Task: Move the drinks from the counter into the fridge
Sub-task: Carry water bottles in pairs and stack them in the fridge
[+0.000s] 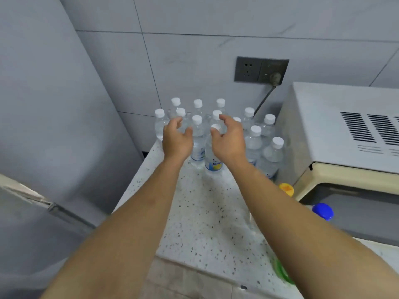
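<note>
Head view. A cluster of clear water bottles (254, 143) stands at the back of the speckled counter (207, 212), against the tiled wall (194, 50), between the fridge (54, 104) on the left and the microwave (345, 126) on the right. Every bottle is upright, long axis vertical, white cap pointing up. Both bare forearms reach forward over the counter to the front of the cluster. The left hand (176, 140) has its fingers spread and loosely curved, thumb apart, held over the bottles at front left; it grips nothing, and contact cannot be told. The right hand (230, 140) is likewise spread, its fingers curved above the nearest bottle (212, 156), its thumb just beside that bottle's cap; no grip is closed. A yellow cap (286, 189) and a blue cap (323, 211) lie near the microwave front. A wall socket (261, 70) with a plug sits above the bottles.
</note>
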The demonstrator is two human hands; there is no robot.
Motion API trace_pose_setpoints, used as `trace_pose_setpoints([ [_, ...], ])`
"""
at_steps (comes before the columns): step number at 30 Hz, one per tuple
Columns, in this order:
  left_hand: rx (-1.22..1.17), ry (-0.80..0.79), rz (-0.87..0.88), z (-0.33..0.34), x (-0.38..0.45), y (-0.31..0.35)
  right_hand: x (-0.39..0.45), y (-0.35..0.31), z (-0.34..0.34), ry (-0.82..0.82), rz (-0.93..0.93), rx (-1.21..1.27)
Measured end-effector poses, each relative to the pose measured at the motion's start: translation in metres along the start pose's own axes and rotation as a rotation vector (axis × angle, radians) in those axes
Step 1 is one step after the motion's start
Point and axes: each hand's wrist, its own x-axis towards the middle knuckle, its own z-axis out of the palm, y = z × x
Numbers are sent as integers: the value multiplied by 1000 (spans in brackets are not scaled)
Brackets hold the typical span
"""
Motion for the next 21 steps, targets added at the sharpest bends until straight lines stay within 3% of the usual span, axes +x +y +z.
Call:
trace_pose_setpoints([
  [3, 185, -61, 198, 12, 17, 3, 26, 3, 3, -88, -53, -218],
  [7, 438, -274, 388, 21, 33, -1, 38, 10, 7, -248, -53, -414],
  [14, 485, -329, 388, 14, 21, 1, 13, 21, 6, -123, -57, -340],
  [21, 314, -167, 319, -18, -58, -28, -45, 26, -9, -60, -36, -123],
])
